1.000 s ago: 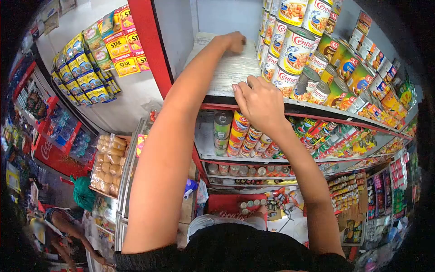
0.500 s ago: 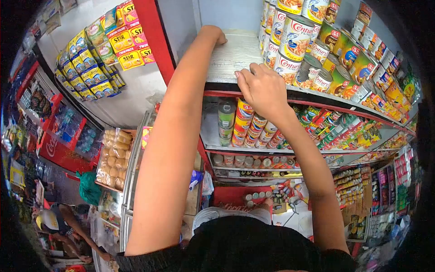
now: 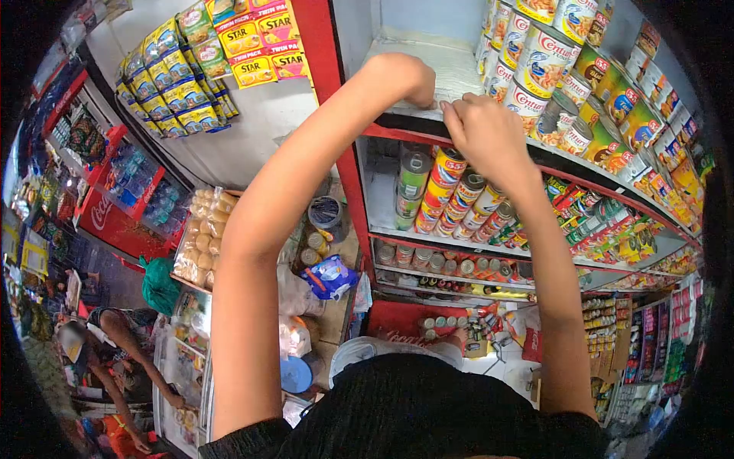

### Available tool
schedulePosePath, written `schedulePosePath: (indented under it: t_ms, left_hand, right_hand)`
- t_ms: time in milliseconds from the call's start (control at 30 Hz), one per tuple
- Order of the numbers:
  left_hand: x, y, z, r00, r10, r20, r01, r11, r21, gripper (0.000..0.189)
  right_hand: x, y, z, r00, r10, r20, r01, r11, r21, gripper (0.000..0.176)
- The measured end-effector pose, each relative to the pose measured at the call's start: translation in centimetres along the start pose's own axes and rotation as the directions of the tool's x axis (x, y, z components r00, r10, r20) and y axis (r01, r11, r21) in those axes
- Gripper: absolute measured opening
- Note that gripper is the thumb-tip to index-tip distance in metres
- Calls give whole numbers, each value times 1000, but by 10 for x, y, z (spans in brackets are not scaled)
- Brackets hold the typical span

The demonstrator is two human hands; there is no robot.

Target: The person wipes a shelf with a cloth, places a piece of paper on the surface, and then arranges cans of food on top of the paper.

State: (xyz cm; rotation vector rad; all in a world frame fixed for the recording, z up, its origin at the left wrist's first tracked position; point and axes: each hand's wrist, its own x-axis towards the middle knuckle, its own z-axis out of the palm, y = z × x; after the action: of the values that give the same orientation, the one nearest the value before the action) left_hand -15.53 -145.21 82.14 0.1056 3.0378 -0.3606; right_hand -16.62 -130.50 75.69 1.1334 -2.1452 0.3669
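A white, wrinkled liner [image 3: 447, 65] covers the upper shelf, left of stacked Century Tuna cans [image 3: 547, 61]. My left hand [image 3: 401, 76] bends down at the shelf's front edge with its fingers curled; the fingertips are largely hidden. Beside it, my right hand [image 3: 485, 126] is curled over the black front edge [image 3: 420, 125], thumb toward the left hand. Whatever either hand grips, if anything, is hidden. On the shelf below, stacks of 555 cans [image 3: 441, 191] stand beside green-labelled cans [image 3: 413, 183].
Hanging sachets [image 3: 260, 46] cover the wall at left. Bread packs [image 3: 205, 237] sit in a box below, near a blue pack [image 3: 330, 277] and a red Coca-Cola cooler [image 3: 107, 218]. Another person [image 3: 107, 344] is at lower left. Cans [image 3: 443, 325] stand on a red surface below.
My left hand has come from deep on the shelf to its front edge, closer to my right hand, and its elbow is more bent. The view has shifted left.
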Motion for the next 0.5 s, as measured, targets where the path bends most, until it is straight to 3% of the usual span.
schedulePosePath:
  t_ms: [33, 100, 133, 167, 233, 267, 333, 433, 500]
  left_hand:
    - [-10, 2, -6, 999, -36, 24, 36, 999, 14, 37]
    - [-11, 0, -5, 1000, 0, 7, 0, 999, 41, 34]
    - [-11, -2, -5, 999, 36, -13, -35, 997, 68, 31]
    - [-10, -5, -4, 999, 39, -9, -38, 997, 69, 31]
    - [-7, -13, 2, 997, 78, 2, -78, 996, -32, 29]
    - [-2, -21, 9, 997, 78, 3, -78, 997, -28, 29]
    - [1, -35, 19, 975, 216, -58, -220, 972, -87, 28]
    - [-5, -37, 19, 955, 267, -129, -291, 929, -227, 32]
    - [-12, -28, 19, 960, 249, -130, -271, 941, -202, 36]
  right_hand:
    - [6, 0, -5, 1000, 1, 2, -1, 1000, 3, 35]
    - [23, 6, -8, 976, 99, 194, -96, 995, -26, 36]
    - [26, 16, 9, 1000, -11, 6, 10, 1000, 23, 36]
    - [31, 18, 14, 1000, -7, 8, 7, 1000, 25, 36]
    - [36, 17, 19, 985, 47, 169, -53, 998, 29, 36]
    - [35, 14, 15, 984, 52, 171, -61, 997, 50, 37]
    - [30, 13, 4, 978, 57, 199, -67, 997, 45, 38]
    - [30, 10, -16, 950, 35, 309, -61, 995, 74, 40]
    - [30, 11, -19, 920, 8, 391, -55, 992, 110, 41]
